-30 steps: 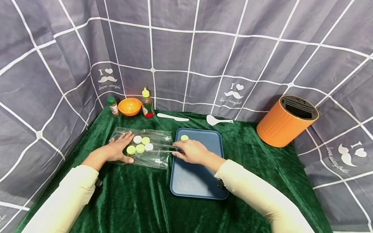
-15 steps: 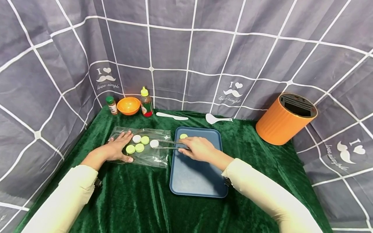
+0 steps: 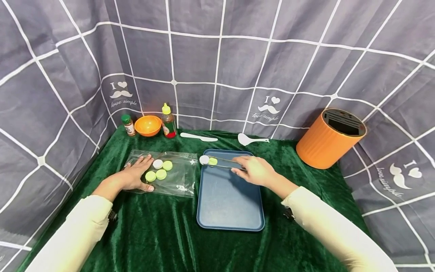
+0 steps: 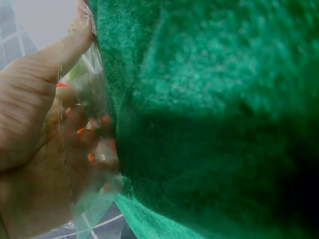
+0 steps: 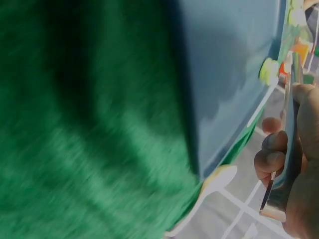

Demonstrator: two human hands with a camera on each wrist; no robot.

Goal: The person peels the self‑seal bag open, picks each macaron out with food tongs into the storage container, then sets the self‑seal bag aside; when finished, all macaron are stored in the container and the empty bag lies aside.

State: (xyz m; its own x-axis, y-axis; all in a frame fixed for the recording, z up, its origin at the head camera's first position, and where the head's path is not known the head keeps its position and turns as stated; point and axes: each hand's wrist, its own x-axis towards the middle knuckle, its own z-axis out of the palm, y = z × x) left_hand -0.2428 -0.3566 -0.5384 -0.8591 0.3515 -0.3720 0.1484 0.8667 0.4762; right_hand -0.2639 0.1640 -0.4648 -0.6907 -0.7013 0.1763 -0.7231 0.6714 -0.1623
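Observation:
My right hand holds metal tongs above the upper part of the blue tray. At the tips of the tongs is a white macaron, over the tray's upper left corner. Beside it a green macaron lies on the tray. My left hand rests with spread fingers on the left part of a clear plastic bag. Several macarons, green and white, sit at the bag to the right of that hand. Clear film crosses the fingers in the left wrist view.
Along the back stand a green-capped spice jar, an orange bowl and a sauce bottle. A white knife and a white ladle lie behind the tray. An orange knife block stands at the right.
My right hand has moved right and slightly back with the tongs, carrying the white macaron from the bag to over the tray's corner. My left hand has stayed on the bag.

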